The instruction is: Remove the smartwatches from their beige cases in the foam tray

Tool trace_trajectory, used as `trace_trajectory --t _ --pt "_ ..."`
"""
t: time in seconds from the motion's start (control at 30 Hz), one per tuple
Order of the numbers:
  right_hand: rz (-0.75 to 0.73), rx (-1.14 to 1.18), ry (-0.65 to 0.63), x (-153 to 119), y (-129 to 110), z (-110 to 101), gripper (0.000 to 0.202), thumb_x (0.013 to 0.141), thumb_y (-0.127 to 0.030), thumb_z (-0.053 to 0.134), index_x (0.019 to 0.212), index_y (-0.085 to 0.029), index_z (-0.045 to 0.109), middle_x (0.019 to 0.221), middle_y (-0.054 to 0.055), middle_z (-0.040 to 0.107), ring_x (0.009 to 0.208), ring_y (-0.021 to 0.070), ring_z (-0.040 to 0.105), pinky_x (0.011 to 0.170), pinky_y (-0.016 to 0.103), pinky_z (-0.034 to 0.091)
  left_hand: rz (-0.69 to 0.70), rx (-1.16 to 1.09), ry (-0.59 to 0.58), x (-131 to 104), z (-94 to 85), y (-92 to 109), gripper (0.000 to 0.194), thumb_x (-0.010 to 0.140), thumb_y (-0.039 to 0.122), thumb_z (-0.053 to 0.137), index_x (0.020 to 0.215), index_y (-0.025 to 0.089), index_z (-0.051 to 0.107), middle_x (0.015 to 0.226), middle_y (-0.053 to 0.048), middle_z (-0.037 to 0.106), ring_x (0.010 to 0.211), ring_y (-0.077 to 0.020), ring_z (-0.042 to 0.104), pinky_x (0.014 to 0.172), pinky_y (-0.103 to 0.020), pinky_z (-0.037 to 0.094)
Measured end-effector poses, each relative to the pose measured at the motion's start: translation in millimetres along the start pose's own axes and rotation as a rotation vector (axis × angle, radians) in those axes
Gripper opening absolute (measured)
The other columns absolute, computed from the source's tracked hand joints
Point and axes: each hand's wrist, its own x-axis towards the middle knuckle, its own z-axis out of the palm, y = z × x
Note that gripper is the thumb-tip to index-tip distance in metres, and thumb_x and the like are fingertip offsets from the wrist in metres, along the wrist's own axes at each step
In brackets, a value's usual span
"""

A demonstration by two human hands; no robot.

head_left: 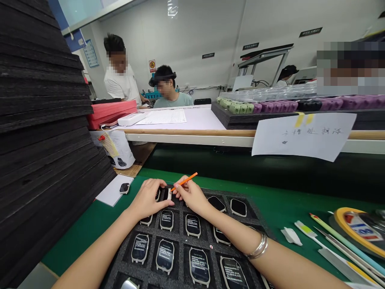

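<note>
My left hand (150, 196) grips a smartwatch case (169, 195) by its edges, tipped up on its side above the far row of a black foam tray (255, 208). In my right hand (190, 195) is a thin orange stick (189, 178), pinched like a pen. Its lower tip meets or nearly meets the side of that case; I cannot tell which. Strapless watches lie face up in the tray's compartments, and several, such as one watch (193, 225) near the middle, show lines of white text. My right forearm covers part of the tray.
A tall stack of black foam sheets (45, 104) rises on the left. Another watch (124, 188) lies on a white pad (110, 194). At right are a yellow tape roll (339, 224), a brush (306, 229) and tweezers. A shelf (192, 137) crosses ahead, with people beyond.
</note>
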Motion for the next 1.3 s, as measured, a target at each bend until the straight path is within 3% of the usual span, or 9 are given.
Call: trace_trajectory --t 0.17,0.43,0.57,0.8,1.03,1.3 --pt "-0.001 0.022 0.025 0 0 0 0.024 0.097 -0.033 0.058 0.111 -0.014 0.062 0.099 0.004 0.067 0.076 0.0141 0.066 0.067 0.031 0.057 -0.002 0.084 -0.045 -6 -13.2 -8 0.029 0.09 0.051 0.055 0.09 0.024 0.065 0.096 -0.004 0.06 0.096 -0.0264 0.054 0.091 -0.046 0.041" --pt "-0.027 0.017 0.038 -7 -9 1 0.022 0.097 -0.033 0.058 0.108 -0.015 0.063 0.097 0.003 0.067 0.076 0.0139 0.066 0.068 0.031 0.057 0.037 0.007 -0.084 -22 -39.1 -23 0.025 0.087 0.045 0.063 0.105 0.027 0.065 0.11 -0.003 0.064 0.108 -0.0242 0.057 0.095 -0.039 0.045" --pt "-0.025 0.009 -0.019 -2 -15 16 0.021 0.097 -0.032 0.059 0.107 -0.014 0.063 0.098 0.004 0.068 0.078 0.0146 0.067 0.07 0.032 0.058 0.038 -0.057 -0.052 -25 -34.6 -31 0.019 0.091 0.041 0.06 0.102 0.026 0.066 0.109 -0.003 0.069 0.108 -0.023 0.061 0.095 -0.038 0.047" --pt "0.01 0.033 -0.045 17 -17 46 0.023 0.097 -0.033 0.059 0.111 -0.014 0.062 0.1 0.004 0.067 0.078 0.0146 0.067 0.069 0.032 0.058 -0.007 -0.134 -0.013 -22 -26.5 -40 0.021 0.082 0.043 0.072 0.095 0.026 0.07 0.107 -0.004 0.074 0.107 -0.023 0.065 0.095 -0.037 0.048" --pt "0.0 0.055 -0.048 18 -9 48 0.022 0.097 -0.032 0.059 0.11 -0.014 0.062 0.098 0.004 0.068 0.077 0.0143 0.067 0.069 0.032 0.058 -0.165 -0.164 0.032 -23 -23.9 -38 0.054 0.073 0.045 0.078 0.117 0.026 0.052 0.111 -0.005 0.072 0.11 -0.0273 0.066 0.093 -0.043 0.049" --pt "-0.005 0.033 -0.076 17 -10 46 0.022 0.097 -0.033 0.059 0.109 -0.014 0.063 0.097 0.003 0.068 0.077 0.0142 0.067 0.07 0.032 0.058 -0.176 -0.172 0.016 -23 -23.0 -37 0.053 0.074 0.044 0.077 0.117 0.027 0.05 0.109 -0.004 0.072 0.11 -0.0277 0.066 0.096 -0.044 0.047"
